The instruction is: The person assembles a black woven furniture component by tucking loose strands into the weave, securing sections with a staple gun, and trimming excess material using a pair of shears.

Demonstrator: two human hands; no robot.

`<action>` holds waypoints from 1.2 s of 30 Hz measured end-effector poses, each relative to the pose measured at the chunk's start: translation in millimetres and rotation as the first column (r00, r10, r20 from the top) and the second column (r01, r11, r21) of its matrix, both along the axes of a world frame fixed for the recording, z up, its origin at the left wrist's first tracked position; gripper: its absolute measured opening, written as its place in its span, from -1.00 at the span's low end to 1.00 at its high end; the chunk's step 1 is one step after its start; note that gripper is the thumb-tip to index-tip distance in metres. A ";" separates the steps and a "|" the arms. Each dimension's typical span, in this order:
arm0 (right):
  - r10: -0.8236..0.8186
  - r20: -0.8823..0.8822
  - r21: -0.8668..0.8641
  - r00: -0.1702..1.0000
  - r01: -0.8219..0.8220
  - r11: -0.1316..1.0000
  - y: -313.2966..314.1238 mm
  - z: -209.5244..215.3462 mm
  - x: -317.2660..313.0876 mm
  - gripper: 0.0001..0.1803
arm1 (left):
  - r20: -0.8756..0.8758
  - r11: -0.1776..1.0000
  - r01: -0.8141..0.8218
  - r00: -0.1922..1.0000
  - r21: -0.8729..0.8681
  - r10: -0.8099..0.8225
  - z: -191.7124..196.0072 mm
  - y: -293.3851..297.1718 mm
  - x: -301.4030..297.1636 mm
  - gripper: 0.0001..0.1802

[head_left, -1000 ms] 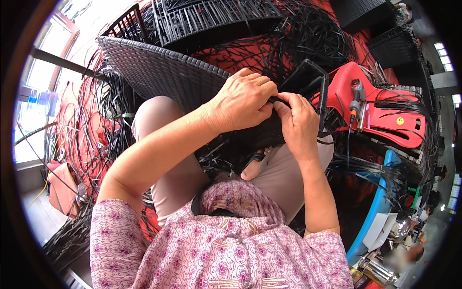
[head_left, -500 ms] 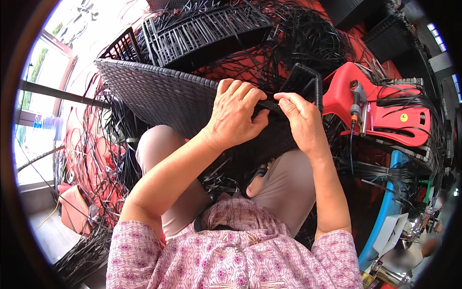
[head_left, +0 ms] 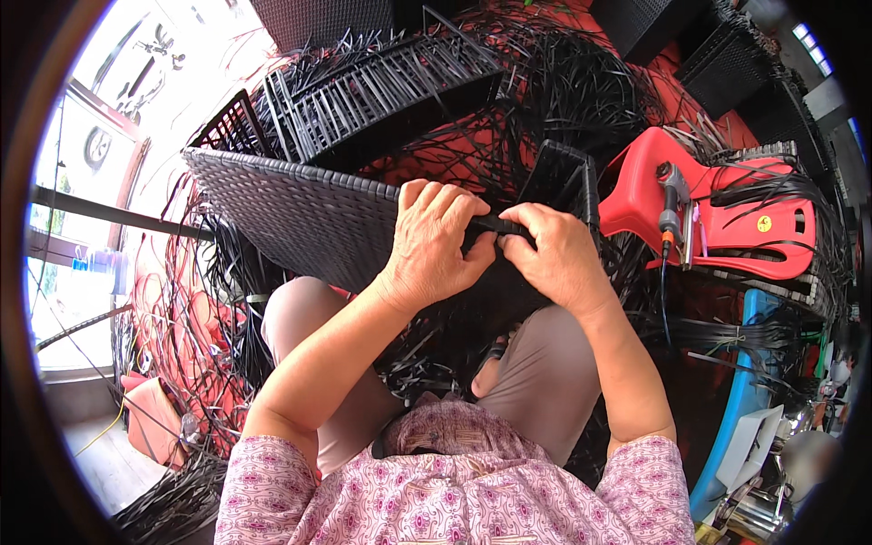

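Left hand (head_left: 434,243) clamped over the top edge of the black woven panel (head_left: 300,222), fingers curled down tight on the rim. Right hand (head_left: 556,257) just beside it, thumb and fingers pinching a black strand (head_left: 498,222) that runs between the two hands along that edge. Both grips closed, thumbs nearly touching.

Change over the last second: hands sat lower and closer to the body, bunched together over the weave; now both have come up onto the panel's rim and spread slightly apart, with the strand stretched flat between them. Panel also sits higher and more level across the knees. Reads like the strand has been pulled snug along the edge, so this stretch of weaving looks near seated, judging by the taut line.

Panel extends away left of the left grip, resting over the person's lap. Beyond the grips: unfinished black wicker frames (head_left: 381,91) with loose ends sticking up, tangled black strands (head_left: 581,100). Right of the right grip: red plastic stool (head_left: 718,204) lying over, a small tool (head_left: 670,195) on it.
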State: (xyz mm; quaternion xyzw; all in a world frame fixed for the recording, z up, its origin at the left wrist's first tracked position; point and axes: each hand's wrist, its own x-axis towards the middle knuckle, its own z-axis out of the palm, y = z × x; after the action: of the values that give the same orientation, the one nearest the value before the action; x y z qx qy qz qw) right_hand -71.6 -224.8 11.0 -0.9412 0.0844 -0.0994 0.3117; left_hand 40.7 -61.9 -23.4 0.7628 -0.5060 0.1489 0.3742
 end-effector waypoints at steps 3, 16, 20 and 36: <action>0.085 0.181 -0.228 0.980 -0.043 0.973 1.4 -14.0 -2.6 -0.76 | 0.001 1.000 0.005 1.000 -0.026 -0.005 -1.1 -2.2 0.7 -0.60; 0.171 0.242 -0.540 0.955 -0.014 0.842 1.3 -25.6 -5.1 -0.72 | 0.014 0.998 0.035 0.999 -0.061 -0.034 1.4 -3.6 -0.3 -0.57; 0.166 0.255 -0.563 0.953 0.006 0.827 1.6 -27.4 -5.6 -0.73 | 0.010 0.998 0.030 1.000 -0.049 -0.029 0.6 -3.1 -2.5 -0.59; 0.105 0.278 -0.482 0.955 0.044 0.875 7.7 -22.1 -14.7 -0.70 | -0.009 1.000 0.017 1.000 -0.024 -0.017 3.4 -3.4 -8.2 -0.60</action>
State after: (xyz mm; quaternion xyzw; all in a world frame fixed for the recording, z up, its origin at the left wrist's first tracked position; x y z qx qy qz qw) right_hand -86.3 -217.1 -11.2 -0.9646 -0.0054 -0.2518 0.0779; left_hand 32.6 -65.3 -20.0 0.7545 -0.5089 0.1482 0.3870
